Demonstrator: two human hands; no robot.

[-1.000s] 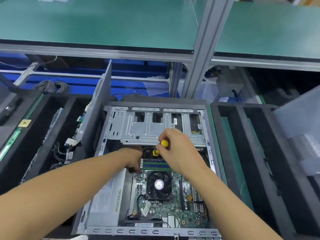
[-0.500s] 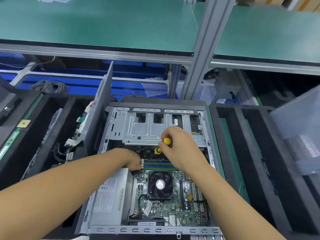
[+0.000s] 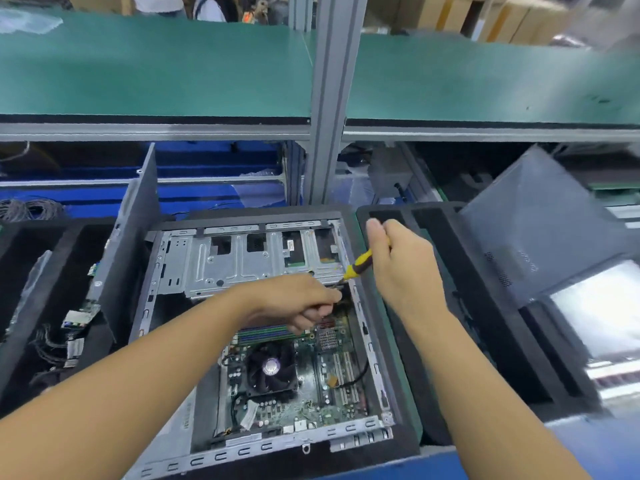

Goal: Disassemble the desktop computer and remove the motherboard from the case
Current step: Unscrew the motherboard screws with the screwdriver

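Observation:
The open desktop case (image 3: pixel 173 271) lies flat before me, its silver drive cage (image 3: pixel 242 268) at the far end. Inside sits the green motherboard (image 3: pixel 332 393) with a black CPU fan (image 3: pixel 270 368) and memory sticks (image 3: pixel 266 332). My right hand (image 3: pixel 405 268) grips a yellow-and-black screwdriver (image 3: pixel 358 265), tip pointing down-left at the board's far right corner. My left hand (image 3: pixel 298 303) reaches in with curled fingers just under the drive cage, beside the screwdriver tip; what it pinches is hidden.
A dark side panel (image 3: pixel 135 244) stands upright left of the case. Black foam trays (image 3: pixel 485 341) flank it; the left tray (image 3: pixel 41 306) holds a small board and cables. A grey case cover (image 3: pixel 540 230) leans at the right. A green shelf (image 3: pixel 156 64) and a metal post (image 3: pixel 329 98) rise behind.
My right hand has swung the screwdriver from the board's middle to the far right corner. My left hand followed to the right along the drive cage edge. The view shifted right.

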